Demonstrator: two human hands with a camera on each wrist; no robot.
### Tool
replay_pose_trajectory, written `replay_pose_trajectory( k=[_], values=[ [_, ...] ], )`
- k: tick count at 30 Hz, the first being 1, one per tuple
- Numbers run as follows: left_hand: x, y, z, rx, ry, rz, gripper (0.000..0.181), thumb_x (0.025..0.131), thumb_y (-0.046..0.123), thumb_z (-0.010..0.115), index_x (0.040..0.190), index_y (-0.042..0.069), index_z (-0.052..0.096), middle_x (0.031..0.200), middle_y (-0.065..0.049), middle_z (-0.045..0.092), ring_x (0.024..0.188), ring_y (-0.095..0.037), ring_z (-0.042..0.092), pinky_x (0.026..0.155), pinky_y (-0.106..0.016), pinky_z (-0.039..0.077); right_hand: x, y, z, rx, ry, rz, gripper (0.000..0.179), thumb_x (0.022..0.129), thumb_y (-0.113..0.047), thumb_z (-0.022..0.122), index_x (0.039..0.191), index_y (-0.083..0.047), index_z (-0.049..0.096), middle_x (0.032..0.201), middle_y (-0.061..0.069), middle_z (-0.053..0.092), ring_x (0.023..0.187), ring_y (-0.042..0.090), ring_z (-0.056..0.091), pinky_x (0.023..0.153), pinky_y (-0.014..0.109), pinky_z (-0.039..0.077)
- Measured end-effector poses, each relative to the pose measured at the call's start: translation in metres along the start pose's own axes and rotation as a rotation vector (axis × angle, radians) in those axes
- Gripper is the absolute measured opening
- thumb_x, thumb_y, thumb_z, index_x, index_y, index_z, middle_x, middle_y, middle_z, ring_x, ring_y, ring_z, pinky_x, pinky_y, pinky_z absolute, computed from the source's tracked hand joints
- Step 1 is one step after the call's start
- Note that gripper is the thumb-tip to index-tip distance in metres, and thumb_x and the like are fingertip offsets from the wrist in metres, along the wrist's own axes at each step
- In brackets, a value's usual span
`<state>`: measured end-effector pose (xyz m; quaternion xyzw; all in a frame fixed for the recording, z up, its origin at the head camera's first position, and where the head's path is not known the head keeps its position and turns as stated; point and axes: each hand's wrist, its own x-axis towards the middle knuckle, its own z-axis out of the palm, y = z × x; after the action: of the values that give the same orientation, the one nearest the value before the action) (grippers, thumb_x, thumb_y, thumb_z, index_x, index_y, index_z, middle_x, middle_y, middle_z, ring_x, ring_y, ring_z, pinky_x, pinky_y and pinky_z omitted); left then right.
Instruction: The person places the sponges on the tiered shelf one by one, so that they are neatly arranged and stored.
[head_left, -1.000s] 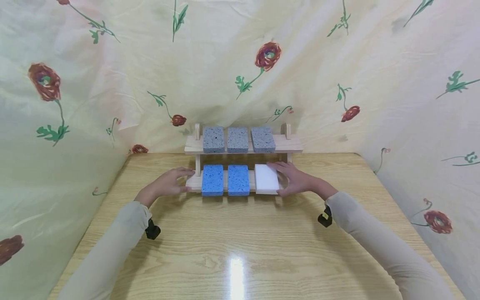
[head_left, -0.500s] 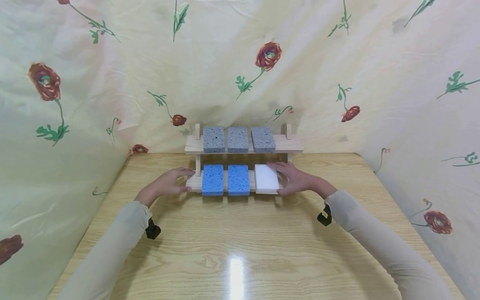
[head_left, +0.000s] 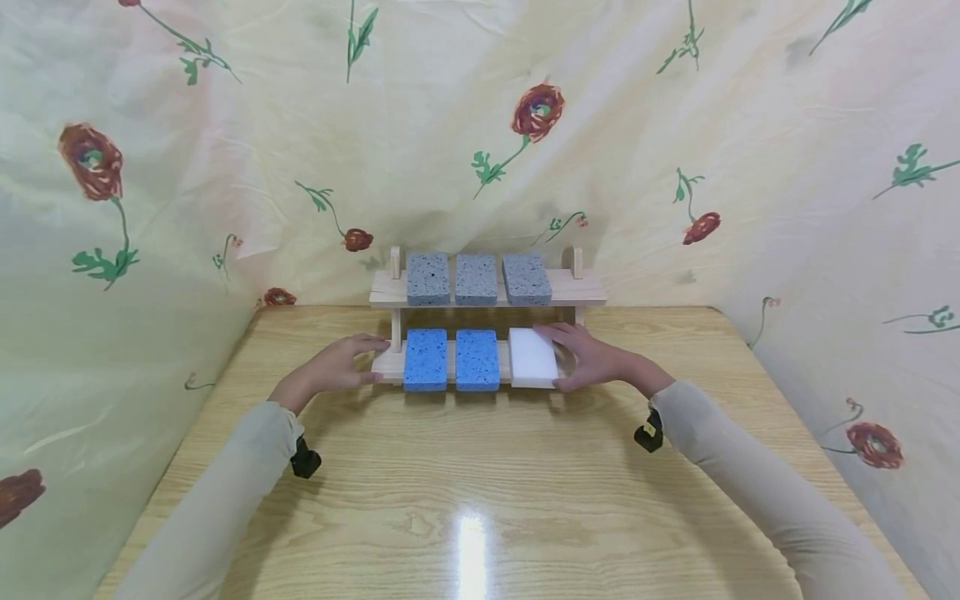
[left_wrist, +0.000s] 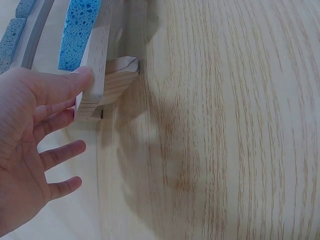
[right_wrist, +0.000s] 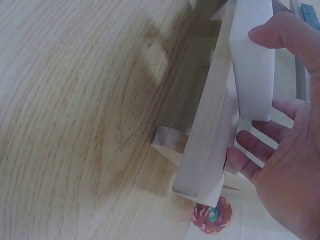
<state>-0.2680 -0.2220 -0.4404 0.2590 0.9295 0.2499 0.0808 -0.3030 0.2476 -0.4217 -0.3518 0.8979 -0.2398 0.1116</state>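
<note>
A small two-tier wooden shelf [head_left: 387, 364] stands at the back of the table. My left hand [head_left: 341, 364] holds the left end of its lower board, with the thumb [left_wrist: 75, 82] on the front edge and fingers behind; the ring and little fingers stick out free. A white sponge block [head_left: 532, 357] lies at the right of that board. Around its right side my right hand [head_left: 592, 358] grips, thumb [right_wrist: 265, 37] at the front corner and index finger at the back. Two speckled blue sponges [head_left: 425, 360] lie left of the white one.
Three grey speckled sponges [head_left: 475, 279] sit in a row on the upper board. Behind the shelf hangs a flowered cloth [head_left: 450, 167], which also lines both sides. The wood-grain table [head_left: 480, 467] extends in front.
</note>
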Motion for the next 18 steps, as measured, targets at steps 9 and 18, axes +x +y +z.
replay_pose_trajectory(
  k=[9, 18],
  values=[
    [-0.0008, -0.0001, 0.0003, 0.006, 0.006, 0.012, 0.057, 0.097, 0.017, 0.068, 0.148, 0.001, 0.05, 0.154, -0.025, 0.046, 0.145, -0.049, 0.037, 0.119, -0.066, 0.031, -0.0009, -0.0001, 0.0001, 0.005, -0.005, 0.009, 0.109, 0.073, -0.03, 0.087, 0.161, -0.008, 0.027, 0.16, 0.03, 0.028, 0.141, 0.05, 0.032, 0.111, 0.074, 0.033],
    [-0.0002, 0.0006, 0.0006, 0.0, 0.002, -0.007, 0.057, 0.097, 0.017, 0.069, 0.149, 0.002, 0.05, 0.155, -0.024, 0.046, 0.146, -0.048, 0.037, 0.119, -0.065, 0.031, -0.0003, 0.0012, 0.0014, 0.01, -0.004, 0.008, 0.108, 0.075, -0.033, 0.086, 0.161, -0.008, 0.027, 0.161, 0.033, 0.024, 0.143, 0.052, 0.029, 0.112, 0.076, 0.03]
  ],
)
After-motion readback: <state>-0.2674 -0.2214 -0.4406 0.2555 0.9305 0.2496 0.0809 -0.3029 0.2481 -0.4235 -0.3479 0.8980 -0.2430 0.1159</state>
